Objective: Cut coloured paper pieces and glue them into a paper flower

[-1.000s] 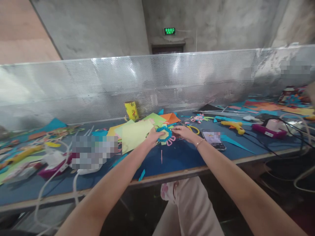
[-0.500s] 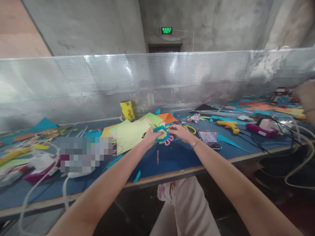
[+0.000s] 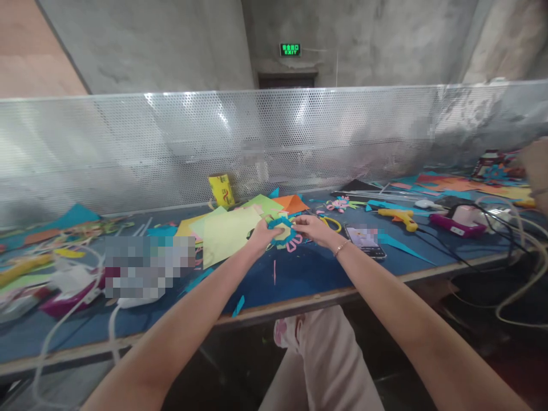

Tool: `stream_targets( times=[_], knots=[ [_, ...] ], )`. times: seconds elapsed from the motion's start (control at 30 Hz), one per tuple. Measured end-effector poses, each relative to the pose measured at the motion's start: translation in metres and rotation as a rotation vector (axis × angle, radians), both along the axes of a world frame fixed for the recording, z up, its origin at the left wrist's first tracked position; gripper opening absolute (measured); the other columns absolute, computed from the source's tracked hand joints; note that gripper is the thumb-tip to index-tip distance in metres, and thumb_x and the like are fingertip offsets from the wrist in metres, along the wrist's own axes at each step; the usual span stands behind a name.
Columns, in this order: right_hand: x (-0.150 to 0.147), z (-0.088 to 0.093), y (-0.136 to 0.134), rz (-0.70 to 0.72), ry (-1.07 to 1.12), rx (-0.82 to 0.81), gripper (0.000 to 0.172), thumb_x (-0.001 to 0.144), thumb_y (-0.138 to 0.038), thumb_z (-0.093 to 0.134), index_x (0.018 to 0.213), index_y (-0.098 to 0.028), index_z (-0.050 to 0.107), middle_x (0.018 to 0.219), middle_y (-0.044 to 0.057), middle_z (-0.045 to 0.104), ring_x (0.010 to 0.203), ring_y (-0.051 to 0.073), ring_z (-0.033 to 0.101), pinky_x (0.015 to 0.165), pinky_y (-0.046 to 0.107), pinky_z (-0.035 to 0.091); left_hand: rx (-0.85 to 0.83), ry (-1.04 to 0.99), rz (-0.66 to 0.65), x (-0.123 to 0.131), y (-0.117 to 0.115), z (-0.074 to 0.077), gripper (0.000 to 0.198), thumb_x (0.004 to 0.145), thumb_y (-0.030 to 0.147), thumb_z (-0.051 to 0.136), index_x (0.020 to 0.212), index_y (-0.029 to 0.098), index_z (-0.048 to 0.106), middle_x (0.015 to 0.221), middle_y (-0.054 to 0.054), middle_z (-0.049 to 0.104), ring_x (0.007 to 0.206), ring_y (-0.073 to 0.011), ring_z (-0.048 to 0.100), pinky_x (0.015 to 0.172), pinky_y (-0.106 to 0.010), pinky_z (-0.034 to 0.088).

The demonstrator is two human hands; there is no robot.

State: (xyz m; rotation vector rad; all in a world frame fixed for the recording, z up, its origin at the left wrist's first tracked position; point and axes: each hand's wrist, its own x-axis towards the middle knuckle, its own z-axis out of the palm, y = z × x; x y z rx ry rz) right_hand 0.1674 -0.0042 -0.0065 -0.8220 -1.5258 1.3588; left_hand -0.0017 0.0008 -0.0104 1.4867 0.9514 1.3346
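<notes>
Between my two hands, over the blue tabletop, is a paper flower (image 3: 281, 230) with a blue scalloped ring and a pale yellow middle. My left hand (image 3: 260, 238) grips its left side, with the thumb lying across the yellow middle. At its right edge, my right hand (image 3: 311, 229) has thumb and fingertips pinched on the blue rim. Pink paper loops (image 3: 294, 244) show just below the flower; whether they are joined to it I cannot tell. Yellow-handled scissors (image 3: 331, 224) lie partly behind my right hand.
Yellow paper sheets (image 3: 226, 237) lie left of my hands. A phone (image 3: 363, 241) rests right of my right wrist, near a yellow glue gun (image 3: 399, 219) and a purple power strip (image 3: 457, 224) with cords. A perforated metal panel (image 3: 180, 148) stands along the back. Another person's arm (image 3: 535, 168) shows far right.
My hands keep their hold on the paper flower and have hardly moved. The other person's arm at the far right has shifted slightly.
</notes>
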Motion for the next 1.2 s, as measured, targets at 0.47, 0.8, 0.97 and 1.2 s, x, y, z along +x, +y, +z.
stream_targets(
  times=[0.47,0.8,0.97,1.2],
  knots=[
    [0.0035,-0.0008,0.0029,0.008,-0.011,0.018,0.026,0.058,-0.025,0.069,0.077,-0.014,0.056,0.067,-0.003,0.052,0.059,0.006,0.050,0.055,0.020,0.041,-0.054,-0.072,-0.063,0.0000,-0.0023,0.0031,0.038,0.050,0.011,0.068,0.086,0.013,0.053,0.076,-0.002,0.062,0.067,-0.0141,0.060,0.068,-0.032,0.048],
    [0.0045,0.0045,-0.0017,0.014,-0.010,-0.022,0.021,0.061,-0.018,0.066,0.080,-0.015,0.059,0.069,-0.001,0.057,0.061,0.007,0.053,0.057,0.020,0.042,-0.023,-0.017,-0.023,-0.0030,0.0014,0.0016,0.041,0.050,0.012,0.068,0.088,0.013,0.055,0.077,-0.003,0.062,0.068,-0.0147,0.059,0.069,-0.032,0.048],
    [0.0042,0.0067,-0.0024,-0.045,0.022,-0.078,0.013,0.065,-0.017,0.062,0.078,-0.015,0.060,0.070,0.001,0.060,0.062,0.008,0.056,0.060,0.022,0.045,-0.040,-0.020,-0.019,-0.0031,0.0003,0.0028,0.041,0.050,0.011,0.067,0.089,0.014,0.054,0.077,-0.003,0.063,0.067,-0.0143,0.059,0.068,-0.032,0.048],
    [0.0051,0.0067,-0.0016,-0.083,0.025,-0.073,0.009,0.067,-0.017,0.061,0.076,-0.015,0.060,0.071,0.001,0.061,0.065,0.009,0.058,0.060,0.021,0.045,-0.035,-0.063,-0.049,-0.0038,-0.0009,0.0035,0.041,0.051,0.011,0.068,0.089,0.014,0.054,0.078,-0.003,0.063,0.069,-0.0149,0.060,0.068,-0.032,0.049]
  ],
)
